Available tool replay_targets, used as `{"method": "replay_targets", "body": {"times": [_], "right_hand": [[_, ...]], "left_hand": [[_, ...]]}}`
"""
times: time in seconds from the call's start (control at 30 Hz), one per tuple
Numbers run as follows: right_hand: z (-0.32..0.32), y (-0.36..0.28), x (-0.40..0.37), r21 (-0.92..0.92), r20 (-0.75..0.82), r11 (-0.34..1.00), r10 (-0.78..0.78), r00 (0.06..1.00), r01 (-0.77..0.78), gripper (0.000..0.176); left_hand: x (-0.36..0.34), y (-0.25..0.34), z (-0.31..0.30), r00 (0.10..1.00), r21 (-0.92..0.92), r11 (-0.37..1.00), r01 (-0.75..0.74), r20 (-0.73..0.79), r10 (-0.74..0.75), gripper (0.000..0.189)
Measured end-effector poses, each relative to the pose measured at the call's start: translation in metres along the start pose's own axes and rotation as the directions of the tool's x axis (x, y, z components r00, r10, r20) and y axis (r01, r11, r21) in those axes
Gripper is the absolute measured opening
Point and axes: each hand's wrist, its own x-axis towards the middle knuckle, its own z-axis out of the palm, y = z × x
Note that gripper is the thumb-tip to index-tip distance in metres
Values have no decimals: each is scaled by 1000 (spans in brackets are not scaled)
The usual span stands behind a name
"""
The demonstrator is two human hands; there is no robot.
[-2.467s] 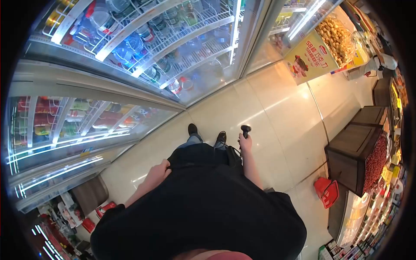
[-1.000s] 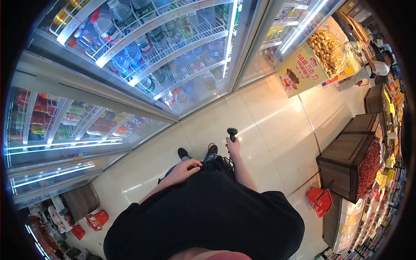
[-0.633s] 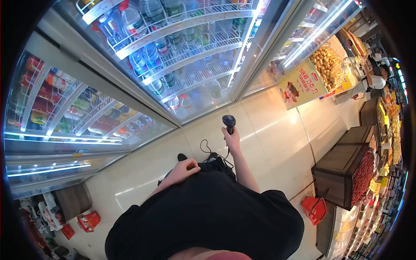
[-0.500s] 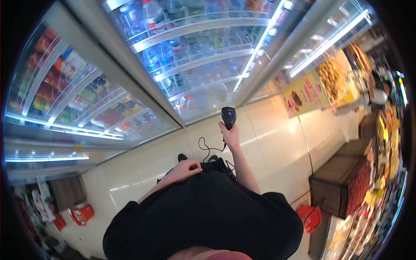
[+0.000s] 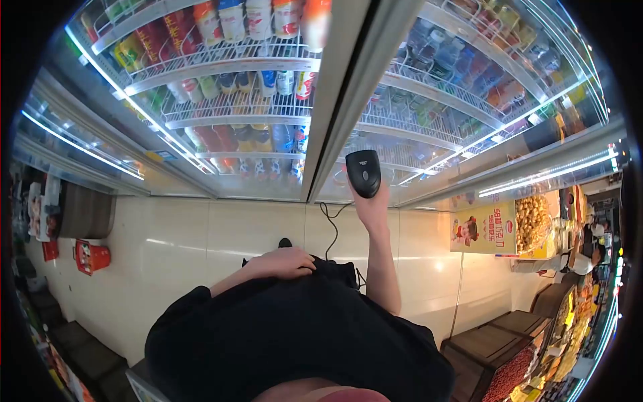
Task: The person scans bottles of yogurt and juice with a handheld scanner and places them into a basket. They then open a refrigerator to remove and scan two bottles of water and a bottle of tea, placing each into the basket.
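Observation:
In my right hand [image 5: 374, 204], raised before the drinks coolers, is a black barcode scanner [image 5: 364, 173], its head pointing toward the glass doors. A thin black cable [image 5: 329, 221] hangs in a loop below it toward my waist. My left hand [image 5: 293, 262] rests at the front of my black shirt [image 5: 301, 328], its fingers curled inward. What lies under those fingers, if anything, is hidden. Behind the scanner, a door frame [image 5: 335, 110] separates shelves of drink bottles [image 5: 287, 17] on the left from water bottles [image 5: 447, 57] on the right.
A yellow printed sign [image 5: 482, 231] stands at the right beside a heap of round golden items [image 5: 531, 224]. Brown display bins [image 5: 492, 345] stand at lower right. At left, a red basket-like container [image 5: 92, 256] sits on the pale tiled floor [image 5: 187, 234].
My view has turned left along the coolers, bringing more of the left cooler's shelves into sight. My right hand has lifted the scanner higher, nearer my head. The left hand stays at my waist.

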Motion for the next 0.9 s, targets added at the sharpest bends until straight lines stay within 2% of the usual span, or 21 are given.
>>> {"method": "replay_targets", "body": {"times": [0.03, 0.13, 0.23, 0.33, 0.37, 0.43, 0.53, 0.8, 0.83, 0.9], "right_hand": [[7, -5, 5, 21, -25, 999, -47, 999, 47, 27], [26, -11, 22, -70, 4, 978, -199, 980, 199, 38], [51, -25, 28, 34, -47, 973, -228, 973, 229, 60], [72, -27, 27, 181, -94, 969, -155, 983, 170, 73], [74, -26, 29, 181, -56, 976, -115, 992, 123, 78], [78, -28, 32, 117, -72, 987, -105, 992, 113, 77], [86, -30, 35, 29, -115, 996, -79, 990, 83, 74], [88, -16, 45, -63, -139, 998, -26, 990, 18, 61], [90, -20, 46, -106, -153, 993, -60, 986, 44, 60], [92, -29, 45, -198, -176, 980, -23, 984, -12, 60]], "left_hand": [[-6, -3, -1, 1000, -8, 1000, 19, 3, -19, 33], [-21, -21, 7, 996, 16, 1000, 24, -88, -23, 35], [-37, -26, -1, 996, 30, 998, 57, -70, -55, 36], [-52, -32, -5, 995, 80, 996, 48, -86, -41, 35], [-57, -33, -7, 995, 100, 993, 70, -79, -62, 35], [-65, -34, -11, 994, 148, 984, 102, -55, -95, 34], [-76, -46, -2, 986, 107, 994, 27, -165, -9, 37], [-107, -59, 9, 983, 47, 990, -136, -115, 141, 33], [-108, -61, 13, 979, 39, 985, -170, -106, 173, 33], [-111, -65, 23, 971, 30, 978, -207, -118, 209, 32]]}}
